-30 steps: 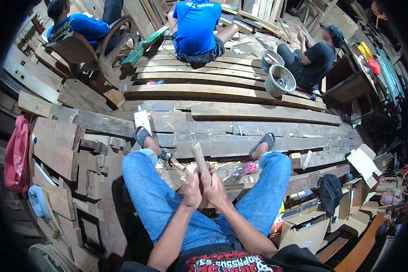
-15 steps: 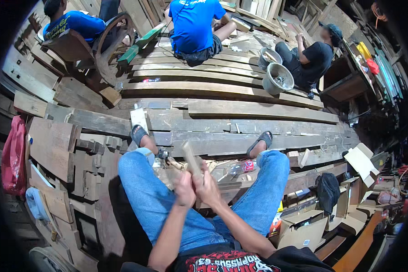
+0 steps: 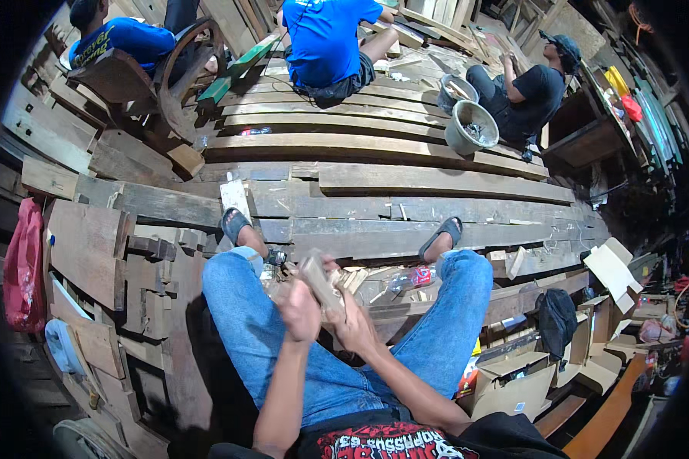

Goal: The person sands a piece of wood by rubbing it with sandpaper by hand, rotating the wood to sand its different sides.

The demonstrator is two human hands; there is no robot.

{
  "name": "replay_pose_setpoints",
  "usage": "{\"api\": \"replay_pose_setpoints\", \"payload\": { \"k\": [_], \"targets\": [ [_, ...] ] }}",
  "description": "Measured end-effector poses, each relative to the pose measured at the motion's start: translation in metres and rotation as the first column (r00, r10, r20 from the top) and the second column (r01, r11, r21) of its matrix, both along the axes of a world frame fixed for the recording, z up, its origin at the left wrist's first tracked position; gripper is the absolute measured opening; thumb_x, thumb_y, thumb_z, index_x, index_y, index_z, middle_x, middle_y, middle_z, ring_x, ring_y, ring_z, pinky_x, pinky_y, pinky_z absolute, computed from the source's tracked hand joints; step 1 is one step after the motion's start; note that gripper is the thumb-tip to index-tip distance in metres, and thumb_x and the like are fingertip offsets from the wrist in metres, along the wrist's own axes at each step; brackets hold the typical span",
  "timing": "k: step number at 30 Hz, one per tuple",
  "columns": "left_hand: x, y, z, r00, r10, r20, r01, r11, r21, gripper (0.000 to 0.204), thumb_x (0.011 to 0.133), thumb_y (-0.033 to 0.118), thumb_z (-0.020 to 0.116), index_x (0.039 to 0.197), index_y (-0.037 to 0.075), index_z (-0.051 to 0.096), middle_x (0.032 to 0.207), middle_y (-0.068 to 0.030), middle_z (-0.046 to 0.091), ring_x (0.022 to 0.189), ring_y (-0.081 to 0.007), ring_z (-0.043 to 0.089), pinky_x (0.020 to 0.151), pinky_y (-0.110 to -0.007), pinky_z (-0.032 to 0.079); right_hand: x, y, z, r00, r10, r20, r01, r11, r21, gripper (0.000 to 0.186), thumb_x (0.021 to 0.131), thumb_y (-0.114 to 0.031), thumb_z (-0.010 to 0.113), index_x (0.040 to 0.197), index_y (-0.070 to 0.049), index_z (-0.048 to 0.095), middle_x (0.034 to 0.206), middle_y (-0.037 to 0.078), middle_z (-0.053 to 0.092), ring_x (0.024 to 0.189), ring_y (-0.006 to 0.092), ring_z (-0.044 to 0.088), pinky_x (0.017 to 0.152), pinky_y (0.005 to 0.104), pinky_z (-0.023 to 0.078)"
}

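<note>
Between my knees, a short pale block of wood [image 3: 319, 281] is held up at a tilt, its upper end blurred. My right hand [image 3: 352, 325] is wrapped round its lower part. Close against the block's left side is my left hand [image 3: 300, 310], smeared by motion, with its fingers curled. Whatever lies inside those left fingers is hidden. Beneath the hands, wood offcuts [image 3: 356, 277] are scattered on the planks, and a clear plastic bottle [image 3: 413, 280] with a red label lies near my right foot.
Long planks [image 3: 436, 187] cover the ground ahead. Two buckets [image 3: 471, 130] stand beside a seated person in dark clothes [image 3: 540, 92]. Two people in blue shirts [image 3: 321, 46] sit farther off. Stacked boards [image 3: 88, 245] lie at my left; cardboard boxes [image 3: 513, 382] and a black bag [image 3: 555, 321] at my right.
My left hand has moved a little left and up along the wood block, apart from my right hand. The block's upper end has come lower; my right hand keeps its grip.
</note>
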State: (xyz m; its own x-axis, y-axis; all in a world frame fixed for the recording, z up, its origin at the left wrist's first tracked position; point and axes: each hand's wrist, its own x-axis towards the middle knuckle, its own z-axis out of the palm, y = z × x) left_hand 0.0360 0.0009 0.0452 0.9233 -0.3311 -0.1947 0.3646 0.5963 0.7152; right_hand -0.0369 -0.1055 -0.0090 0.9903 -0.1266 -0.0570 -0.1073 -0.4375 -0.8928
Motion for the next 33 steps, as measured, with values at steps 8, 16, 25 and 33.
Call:
{"api": "replay_pose_setpoints", "payload": {
  "k": [8,16,25,33],
  "targets": [
    [-0.003,0.001,-0.009,1.0,0.019,0.005,-0.017,0.986,-0.167,0.09,0.084,0.068,0.041,0.142,-0.001,0.033,0.132,-0.0127,0.05,0.124,-0.0228,0.045,0.112,-0.038,0.029,-0.004,-0.005,-0.008,0.996,0.045,-0.079,-0.046,0.999,-0.019,0.073,0.094,-0.054,0.046,0.141,0.001,0.035,0.106,0.031,0.064,0.101,0.0483,0.062,0.083,0.0516,0.049],
    [-0.005,0.001,-0.012,1.0,0.003,0.031,-0.001,0.998,-0.071,0.103,0.081,0.079,0.041,0.144,-0.001,0.031,0.133,-0.0126,0.048,0.126,-0.0225,0.044,0.112,-0.038,0.027,-0.005,-0.002,0.0,1.0,0.012,-0.013,-0.012,1.0,0.013,0.069,0.095,-0.054,0.048,0.137,0.001,0.038,0.11,0.032,0.062,0.102,0.0481,0.061,0.085,0.0497,0.049],
    [-0.024,-0.011,-0.02,0.991,-0.074,0.114,0.06,0.991,0.116,0.098,0.083,0.076,0.037,0.144,-0.002,0.031,0.135,-0.0142,0.047,0.127,-0.0236,0.043,0.112,-0.038,0.027,0.001,-0.005,0.01,0.991,-0.073,-0.114,0.08,0.995,0.057,0.068,0.093,-0.052,0.047,0.134,0.002,0.042,0.108,0.031,0.063,0.103,0.0489,0.061,0.085,0.051,0.048],
    [-0.027,-0.023,-0.012,0.998,0.04,0.043,-0.046,0.989,0.14,0.106,0.079,0.083,0.038,0.144,0.0,0.033,0.135,-0.0146,0.047,0.126,-0.0238,0.044,0.112,-0.042,0.028,0.0,-0.001,-0.003,0.988,-0.077,-0.135,0.079,0.997,0.012,0.076,0.091,-0.061,0.045,0.14,-0.003,0.039,0.111,0.03,0.063,0.107,0.0491,0.06,0.087,0.0526,0.048]
  ]
}}
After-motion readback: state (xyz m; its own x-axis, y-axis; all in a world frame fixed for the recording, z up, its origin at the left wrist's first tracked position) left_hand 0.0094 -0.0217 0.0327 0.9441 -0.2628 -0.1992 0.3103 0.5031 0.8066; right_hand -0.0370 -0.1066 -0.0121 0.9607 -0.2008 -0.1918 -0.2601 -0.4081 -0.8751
